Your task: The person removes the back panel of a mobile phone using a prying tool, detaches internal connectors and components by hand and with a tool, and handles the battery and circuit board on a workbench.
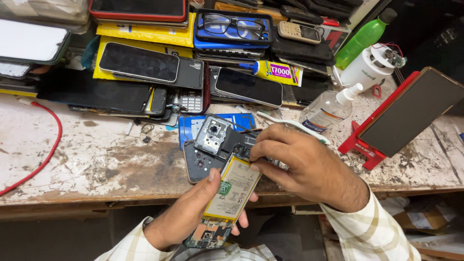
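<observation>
— Two hands at the front edge of the worktop point(87, 159), a scuffed, paint-worn white slab. What fills the back?

— Stacked glossy phones; a red stand point(367, 145) near the right edge.

— And the bare room?

— Left half, toward the front, crossed only by a red cable point(48, 150).

— What's being held?

— An opened phone point(227, 193), overhanging the front edge, flat yellow battery exposed. The left hand point(193, 212) cradles it, thumb on the battery; the right hand point(304, 164) pinches its top, by a loose grey camera plate point(212, 135).

left hand point(193, 212): palm up, grip closed | right hand point(299, 164): fingertips pinching
</observation>
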